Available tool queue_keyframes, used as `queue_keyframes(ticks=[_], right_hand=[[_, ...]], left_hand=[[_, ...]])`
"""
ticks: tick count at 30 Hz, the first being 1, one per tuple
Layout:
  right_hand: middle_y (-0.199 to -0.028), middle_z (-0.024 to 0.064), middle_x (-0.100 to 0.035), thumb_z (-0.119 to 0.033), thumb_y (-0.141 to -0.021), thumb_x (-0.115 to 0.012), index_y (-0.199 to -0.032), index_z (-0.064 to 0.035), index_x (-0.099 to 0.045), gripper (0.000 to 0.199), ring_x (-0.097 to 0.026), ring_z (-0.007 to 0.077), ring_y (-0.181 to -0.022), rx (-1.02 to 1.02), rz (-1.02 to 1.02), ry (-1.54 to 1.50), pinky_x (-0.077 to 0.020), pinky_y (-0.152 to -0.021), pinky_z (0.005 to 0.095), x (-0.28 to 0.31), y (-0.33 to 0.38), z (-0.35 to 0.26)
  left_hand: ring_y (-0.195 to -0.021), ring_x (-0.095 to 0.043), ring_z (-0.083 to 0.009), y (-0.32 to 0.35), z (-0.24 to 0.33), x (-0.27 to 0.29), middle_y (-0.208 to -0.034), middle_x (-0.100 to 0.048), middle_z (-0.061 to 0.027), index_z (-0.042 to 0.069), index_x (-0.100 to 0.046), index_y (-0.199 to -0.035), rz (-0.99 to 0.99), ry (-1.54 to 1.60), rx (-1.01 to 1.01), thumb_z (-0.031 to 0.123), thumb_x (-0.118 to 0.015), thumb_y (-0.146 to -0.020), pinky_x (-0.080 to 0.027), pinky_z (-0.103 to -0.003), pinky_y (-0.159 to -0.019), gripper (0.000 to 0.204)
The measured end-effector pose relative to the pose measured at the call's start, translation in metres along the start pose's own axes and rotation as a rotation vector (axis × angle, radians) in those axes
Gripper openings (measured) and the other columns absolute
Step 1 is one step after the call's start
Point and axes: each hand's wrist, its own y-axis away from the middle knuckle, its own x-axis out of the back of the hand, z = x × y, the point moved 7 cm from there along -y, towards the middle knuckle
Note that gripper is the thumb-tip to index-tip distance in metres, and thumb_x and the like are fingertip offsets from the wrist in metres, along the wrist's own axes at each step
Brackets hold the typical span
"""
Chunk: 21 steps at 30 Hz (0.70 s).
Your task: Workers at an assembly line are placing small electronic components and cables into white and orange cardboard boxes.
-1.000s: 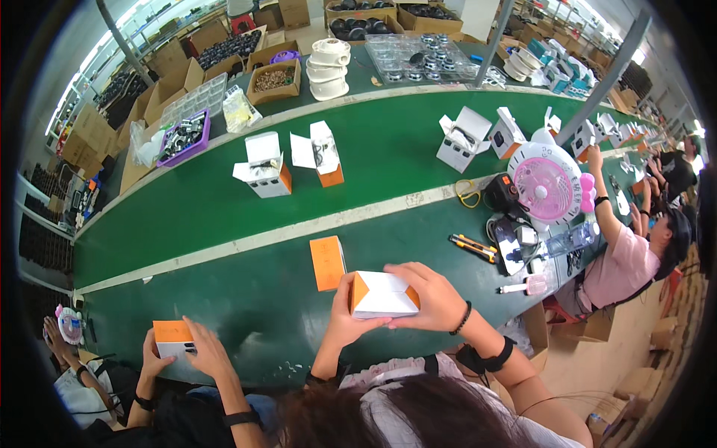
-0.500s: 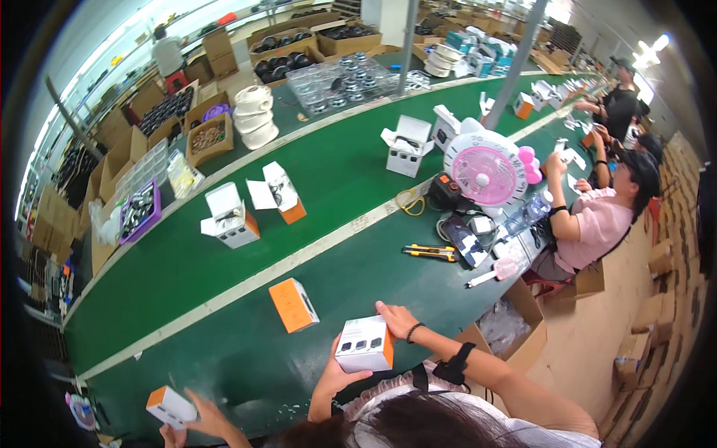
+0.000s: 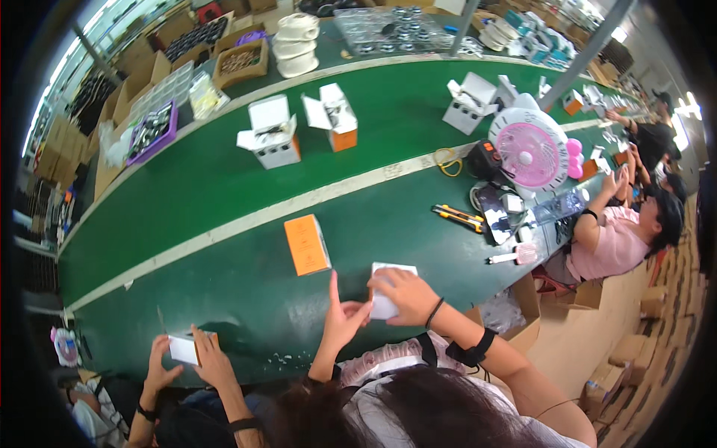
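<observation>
A small white box (image 3: 385, 306) is at the table's near edge, partly covered by my hands. My right hand (image 3: 407, 295) grips it from above and the right, fingers curled over its top. My left hand (image 3: 345, 321) is at its left side; the index finger points up and away while other fingertips meet the box's edge. Just beyond my left hand lies another small box (image 3: 306, 245), its orange face up, untouched by either hand.
A co-worker's hands (image 3: 196, 360) hold a white and orange box at lower left. On the green belt (image 3: 202, 190) stand several open white boxes. To the right are a yellow cutter knife (image 3: 458, 217), a pink-and-white fan (image 3: 529, 153) and a cardboard carton (image 3: 526, 310).
The view has shifted, so the table sits differently in the picture. My right hand has moved from the box's far right corner onto its top. My left index finger now sticks out, off the box.
</observation>
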Motion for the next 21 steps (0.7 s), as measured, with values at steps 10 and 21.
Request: queue_keyframes(ticks=[10, 21], right_hand=[[-0.093, 0.0185, -0.059, -0.031, -0.052, -0.075, -0.113, 0.0007, -0.050, 0.073, -0.061, 0.0331, -0.083, -0.165, -0.093, -0.542, -0.0495, -0.075, 0.0379, -0.014, -0.037, 0.047], [-0.084, 0.0137, -0.055, -0.019, -0.053, -0.072, -0.104, 0.0014, -0.046, 0.061, -0.060, 0.0295, -0.075, -0.218, -0.137, 0.136, -0.0498, -0.058, 0.0380, -0.011, -0.025, -0.006]], left_hand=[[-0.109, -0.047, -0.0298, -0.003, 0.031, -0.005, -0.120, -0.042, -0.0182, 0.006, -0.030, -0.134, -0.014, -0.652, -0.435, 0.023, -0.084, -0.052, -0.045, -0.037, -0.082, 0.100], [-0.102, -0.052, -0.0321, -0.021, 0.033, -0.003, -0.115, -0.048, -0.0115, 0.007, -0.044, -0.123, -0.054, -0.690, -0.524, 0.008, -0.080, -0.049, -0.045, -0.038, -0.082, 0.082]])
